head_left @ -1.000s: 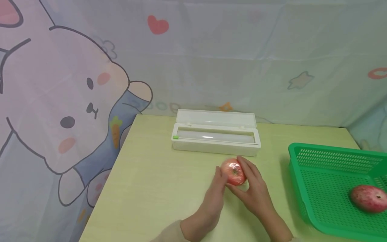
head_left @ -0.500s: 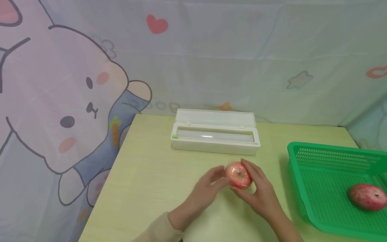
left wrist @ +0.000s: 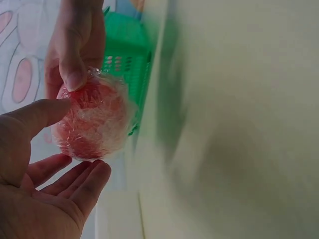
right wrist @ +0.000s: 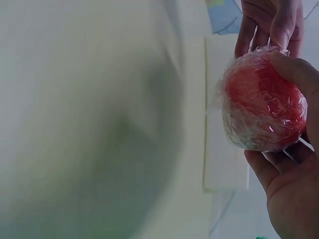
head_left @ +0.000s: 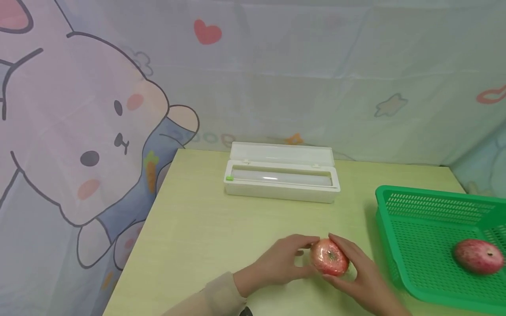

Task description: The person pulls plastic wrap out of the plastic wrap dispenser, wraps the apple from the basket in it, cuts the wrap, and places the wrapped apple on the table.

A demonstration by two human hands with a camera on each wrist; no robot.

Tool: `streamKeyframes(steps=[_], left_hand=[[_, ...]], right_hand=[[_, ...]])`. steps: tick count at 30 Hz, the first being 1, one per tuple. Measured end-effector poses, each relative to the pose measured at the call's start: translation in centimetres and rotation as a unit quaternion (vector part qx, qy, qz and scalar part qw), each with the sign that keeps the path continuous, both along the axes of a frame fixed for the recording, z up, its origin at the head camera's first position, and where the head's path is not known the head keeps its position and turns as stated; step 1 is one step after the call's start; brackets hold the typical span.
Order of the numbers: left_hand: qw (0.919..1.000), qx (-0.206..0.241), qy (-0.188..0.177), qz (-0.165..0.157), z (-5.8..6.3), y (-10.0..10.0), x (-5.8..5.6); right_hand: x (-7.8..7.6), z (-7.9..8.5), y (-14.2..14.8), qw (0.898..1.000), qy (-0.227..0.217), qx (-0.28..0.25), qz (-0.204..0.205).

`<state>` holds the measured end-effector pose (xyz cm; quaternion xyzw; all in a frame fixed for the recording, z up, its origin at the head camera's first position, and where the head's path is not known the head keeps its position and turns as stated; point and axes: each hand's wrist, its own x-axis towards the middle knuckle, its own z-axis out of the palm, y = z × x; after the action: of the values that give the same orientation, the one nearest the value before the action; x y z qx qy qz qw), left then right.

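A red apple [head_left: 330,257] wrapped in crinkled cling film is held above the table between both hands. My right hand [head_left: 365,274] grips its right side, thumb in front and fingers behind. On the left side, my left hand [head_left: 278,261] holds the apple with spread thumb and fingers. In the left wrist view, the left thumb and fingertips touch the film on the apple [left wrist: 94,117]. Bunched film covers the underside of the apple [right wrist: 264,102] in the right wrist view. Behind the hands stands a white cling film dispenser [head_left: 280,193], its lid raised and a roll inside.
A green plastic basket [head_left: 389,241] stands to the right on the pale wooden table [head_left: 189,237]. Inside it lies a reddish, speckled oval fruit [head_left: 479,256]. A printed cloth [head_left: 276,79] with a cartoon rabbit hangs along the back and left.
Both hands have brought the apple nearer the person and slightly right. The left hand has swung from upright to a more sideways hold. Dispenser and basket have stayed put.
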<state>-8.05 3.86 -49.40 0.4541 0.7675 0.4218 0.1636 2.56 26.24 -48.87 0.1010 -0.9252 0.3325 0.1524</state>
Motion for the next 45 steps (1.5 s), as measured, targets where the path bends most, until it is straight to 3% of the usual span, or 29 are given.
streamKeyframes(steps=[5, 9, 14, 19, 22, 29, 32, 39, 45], left_hand=[[0.9993, -0.019, 0.027, -0.017, -0.9, 1.9, 1.2], [0.9958, -0.038, 0.078, -0.031, -1.5, 3.3, 1.8], [0.9908, -0.058, 0.116, -0.038, -1.9, 4.5, 2.5], [0.9881, -0.078, 0.125, -0.044, -2.2, 5.3, 3.5], [0.9861, -0.093, 0.129, -0.048, -2.2, 5.8, 4.1], [0.9855, -0.102, 0.124, -0.053, -2.4, 6.6, 5.3], [0.9859, -0.104, 0.118, -0.058, -2.4, 6.8, 5.6], [0.9877, -0.115, 0.091, -0.055, -2.5, 7.1, 5.9], [0.9891, -0.106, 0.09, -0.049, -2.6, 7.3, 6.1]], right_hand=[[1.6, -1.4, 1.7, 1.0, -0.007, 0.006, -0.008], [2.6, -2.6, 2.9, 1.0, 0.011, 0.012, 0.0], [3.9, -2.9, 3.8, 0.998, -0.041, 0.028, -0.036], [5.1, -3.2, 4.2, 0.996, -0.046, 0.04, -0.059], [5.8, -4.0, 5.0, 0.998, -0.029, 0.034, -0.049], [6.6, -5.4, 7.2, 0.999, 0.004, 0.016, 0.034], [7.0, -5.7, 7.5, 0.999, 0.004, 0.013, 0.045], [7.8, -5.5, 7.6, 0.998, -0.064, 0.024, -0.014], [8.0, -5.5, 7.7, 0.998, -0.058, 0.012, -0.009]])
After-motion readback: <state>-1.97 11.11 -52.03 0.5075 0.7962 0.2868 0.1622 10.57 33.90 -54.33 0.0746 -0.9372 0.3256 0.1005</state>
